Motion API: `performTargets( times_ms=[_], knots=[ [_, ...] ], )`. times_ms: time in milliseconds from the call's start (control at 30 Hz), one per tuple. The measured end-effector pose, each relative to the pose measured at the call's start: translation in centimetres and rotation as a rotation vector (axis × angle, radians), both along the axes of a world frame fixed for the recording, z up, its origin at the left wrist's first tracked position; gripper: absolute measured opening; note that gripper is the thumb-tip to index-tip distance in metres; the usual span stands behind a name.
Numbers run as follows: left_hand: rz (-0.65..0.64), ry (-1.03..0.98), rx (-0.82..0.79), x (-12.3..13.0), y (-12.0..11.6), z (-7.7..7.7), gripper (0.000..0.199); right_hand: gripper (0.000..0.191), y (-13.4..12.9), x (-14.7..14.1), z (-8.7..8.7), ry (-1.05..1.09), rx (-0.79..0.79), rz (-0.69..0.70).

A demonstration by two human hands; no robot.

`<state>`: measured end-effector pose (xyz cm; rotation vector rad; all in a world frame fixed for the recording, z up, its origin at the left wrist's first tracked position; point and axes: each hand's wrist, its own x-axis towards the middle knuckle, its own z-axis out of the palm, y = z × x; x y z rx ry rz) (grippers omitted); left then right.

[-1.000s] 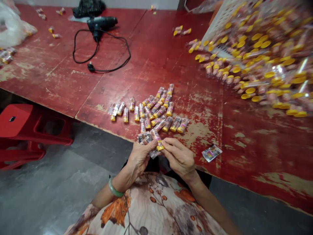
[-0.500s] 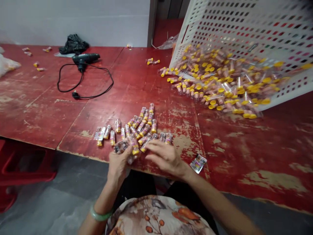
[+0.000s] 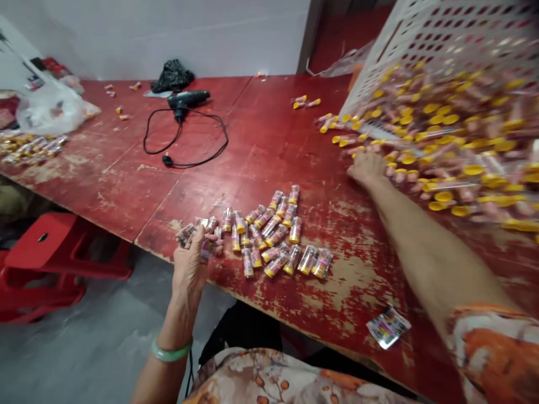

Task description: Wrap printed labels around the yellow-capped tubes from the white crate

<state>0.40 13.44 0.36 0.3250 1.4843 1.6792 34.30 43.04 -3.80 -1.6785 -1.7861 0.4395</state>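
My left hand (image 3: 191,255) is closed on shiny printed plastic sleeves (image 3: 185,237) at the near table edge. Beside it lies a loose group of small yellow-capped tubes in printed sleeves (image 3: 275,233). My right hand (image 3: 367,166) reaches far forward to the near-left edge of a heap of clear, yellow-capped tubes with pink contents (image 3: 446,151). Its fingertips are blurred among the tubes, so whether they grip one is unclear. A loose flat printed sleeve (image 3: 388,326) rests on the table below my right forearm.
The heap spills from a tipped white perforated basket (image 3: 391,39) onto the worn red table (image 3: 252,146). A black heat gun (image 3: 185,101) with its coiled cord and a black plastic bag (image 3: 172,76) lie at the back. More tubes (image 3: 33,147) and red stools (image 3: 63,247) are left.
My right hand has left the group of sleeved tubes and stretched right to the heap. My left hand has moved slightly left with the sleeves. The view has turned left.
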Motion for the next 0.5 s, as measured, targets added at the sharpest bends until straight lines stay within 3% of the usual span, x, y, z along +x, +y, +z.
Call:
performTargets(
  times_ms=[100, 167, 233, 333, 400, 500],
  knots=[
    [-0.114, -0.232, -0.039, 1.1, -1.4, 0.9, 0.027, 0.020, -1.4, -0.1, 1.5, 0.263, -0.025, 0.020],
    [-0.213, -0.269, -0.022, 2.6, -2.3, 1.0, 0.028, 0.016, -4.5, -0.4, 3.0, 0.449, -0.077, 0.089],
    [-0.299, -0.270, 0.000, 4.5, -3.0, 0.7, 0.029, 0.011, -9.7, -1.1, 4.4, 0.620, -0.157, 0.173],
    [-0.348, -0.309, 0.036, 7.2, -3.5, 0.1, 0.033, 0.026, -19.7, -2.8, 5.3, 0.848, -0.318, 0.290],
    [-0.380, -0.352, 0.056, 8.5, -3.7, -0.2, 0.037, 0.027, -25.8, -4.4, 5.0, 1.305, -0.529, 0.333],
    [-0.418, -0.372, 0.051, 9.6, -4.0, -0.6, 0.039, 0.036, -31.7, -6.9, 3.8, 1.585, -0.665, 0.270]
  ],
)
